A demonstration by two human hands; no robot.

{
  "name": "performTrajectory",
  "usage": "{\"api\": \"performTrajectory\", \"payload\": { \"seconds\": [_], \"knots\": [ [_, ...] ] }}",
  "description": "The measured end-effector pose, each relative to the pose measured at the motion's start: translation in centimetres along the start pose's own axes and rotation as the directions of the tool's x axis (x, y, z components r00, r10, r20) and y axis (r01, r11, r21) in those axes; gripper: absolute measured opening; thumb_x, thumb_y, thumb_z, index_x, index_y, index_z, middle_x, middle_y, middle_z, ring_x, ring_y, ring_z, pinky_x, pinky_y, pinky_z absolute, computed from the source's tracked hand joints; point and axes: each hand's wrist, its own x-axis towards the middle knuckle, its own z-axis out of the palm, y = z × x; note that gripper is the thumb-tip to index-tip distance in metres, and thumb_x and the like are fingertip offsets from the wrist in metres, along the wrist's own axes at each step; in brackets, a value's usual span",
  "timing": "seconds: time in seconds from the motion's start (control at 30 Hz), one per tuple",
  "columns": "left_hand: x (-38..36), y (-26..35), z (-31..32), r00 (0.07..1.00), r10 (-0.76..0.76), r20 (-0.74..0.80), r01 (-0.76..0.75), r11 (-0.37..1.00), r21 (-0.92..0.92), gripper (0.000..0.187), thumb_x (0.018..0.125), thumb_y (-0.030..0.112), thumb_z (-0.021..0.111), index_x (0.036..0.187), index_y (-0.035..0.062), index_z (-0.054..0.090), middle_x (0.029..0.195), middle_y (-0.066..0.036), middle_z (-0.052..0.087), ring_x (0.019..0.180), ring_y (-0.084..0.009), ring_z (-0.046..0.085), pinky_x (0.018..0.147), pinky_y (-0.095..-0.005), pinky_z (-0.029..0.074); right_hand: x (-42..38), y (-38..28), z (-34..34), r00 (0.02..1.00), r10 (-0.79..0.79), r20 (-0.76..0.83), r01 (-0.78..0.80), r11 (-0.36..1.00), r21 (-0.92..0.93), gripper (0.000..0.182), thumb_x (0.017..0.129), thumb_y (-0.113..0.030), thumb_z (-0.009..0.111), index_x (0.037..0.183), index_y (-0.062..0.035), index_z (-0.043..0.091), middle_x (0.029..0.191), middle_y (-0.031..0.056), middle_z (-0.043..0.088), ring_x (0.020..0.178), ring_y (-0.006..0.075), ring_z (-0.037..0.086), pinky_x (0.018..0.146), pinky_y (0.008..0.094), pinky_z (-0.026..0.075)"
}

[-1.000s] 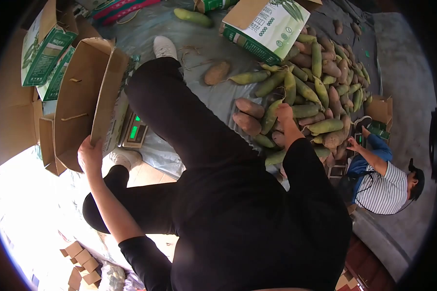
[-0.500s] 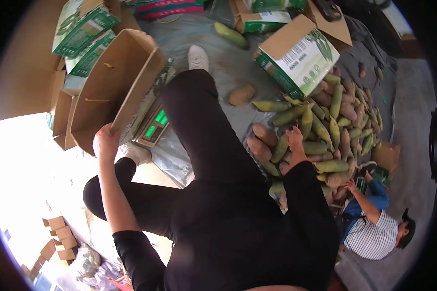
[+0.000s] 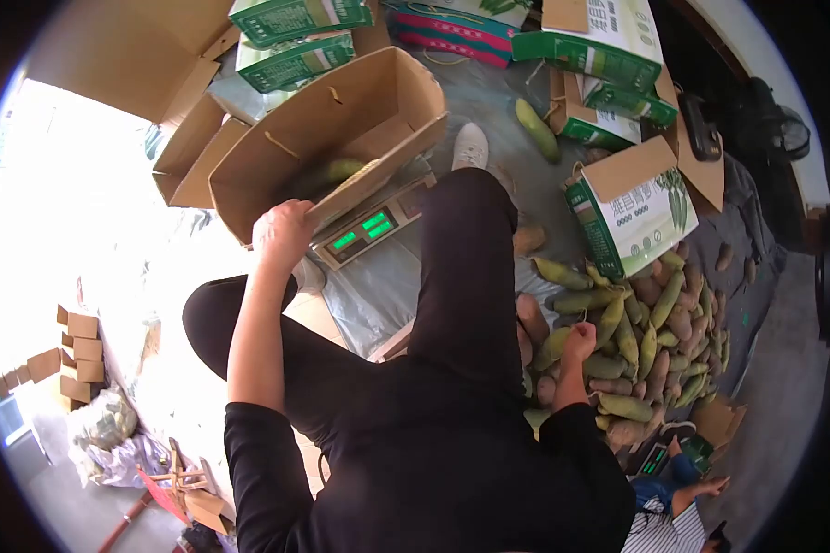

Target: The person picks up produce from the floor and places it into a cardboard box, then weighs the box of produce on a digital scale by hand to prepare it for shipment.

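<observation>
My left hand [image 3: 283,230] grips the near rim of an open cardboard box [image 3: 290,152], which rests tilted on a digital scale [image 3: 369,232] with lit green digits. A green radish [image 3: 346,169] lies inside the box, partly in shadow. My right hand [image 3: 579,343] is closed over a heap of long green radishes [image 3: 629,343]; whether its fingers hold a radish is not clear. Brownish-red roots [image 3: 658,373] like sweet potatoes are mixed into the heap.
A white-green printed carton [image 3: 641,207] stands behind the heap. More cartons [image 3: 590,51] are stacked at the back. One radish [image 3: 537,131] lies alone on the plastic sheet [image 3: 493,92]. At lower right, a person in a striped shirt [image 3: 659,535] sits by another scale [image 3: 655,458].
My view has turned, shifting the scene. The box has tipped so its inside and the radish in it show. My left hand keeps its rim; my right stays over the heap.
</observation>
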Motion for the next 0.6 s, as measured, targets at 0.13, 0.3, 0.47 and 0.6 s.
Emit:
{"api": "performTrajectory", "payload": {
  "seconds": [0.13, 0.3, 0.47, 0.6],
  "knots": [
    [-0.3, 0.3, -0.1, 1.000, -0.001, -0.002, 0.001, 1.000, 0.027, 0.019, 0.078, 0.021, 0.062, 0.095, 0.0138, 0.066, 0.091, -0.008, 0.063, 0.090, -0.0280, 0.061, 0.076, -0.0397, 0.049, 0.1, -1.4, -0.7, 0.990, -0.140, -0.001, 0.139, 0.982, 0.124, 0.010, 0.076, 0.003, 0.058, 0.078, -0.0057, 0.054, 0.071, 0.0014, 0.051, 0.067, 0.0138, 0.049, 0.065, 0.0293, 0.043],
    [-0.5, -0.1, 0.3, 1.000, -0.012, 0.005, 0.012, 1.000, -0.025, 0.022, 0.076, 0.023, 0.061, 0.095, 0.0120, 0.067, 0.090, -0.009, 0.063, 0.088, -0.0300, 0.061, 0.076, -0.0409, 0.049, 1.5, -6.9, -1.3, 0.956, -0.291, -0.032, 0.291, 0.931, 0.222, 0.012, 0.076, 0.004, 0.059, 0.079, -0.0046, 0.051, 0.072, 0.0002, 0.048, 0.068, 0.0119, 0.046, 0.067, 0.0262, 0.041],
    [-0.4, -0.1, 0.0, 1.000, -0.009, 0.017, 0.009, 1.000, -0.014, 0.022, 0.076, 0.021, 0.061, 0.095, 0.0126, 0.067, 0.091, -0.009, 0.064, 0.088, -0.0301, 0.061, 0.076, -0.0407, 0.049, 1.9, -18.5, -1.7, 0.890, -0.453, -0.048, 0.434, 0.812, 0.389, 0.013, 0.082, 0.000, 0.061, 0.079, -0.0044, 0.048, 0.073, -0.0019, 0.044, 0.069, 0.0093, 0.043, 0.065, 0.0240, 0.039],
    [-0.1, -0.6, 0.4, 1.000, 0.005, -0.016, -0.005, 1.000, -0.016, 0.022, 0.076, 0.021, 0.062, 0.097, 0.0127, 0.067, 0.092, -0.009, 0.064, 0.089, -0.0300, 0.061, 0.076, -0.0405, 0.049, 0.8, -30.6, -2.0, 0.836, -0.549, -0.015, 0.447, 0.664, 0.600, 0.019, 0.085, -0.004, 0.063, 0.077, -0.0051, 0.045, 0.072, -0.0016, 0.044, 0.064, 0.0062, 0.040, 0.059, 0.0207, 0.035]
  ]
}}
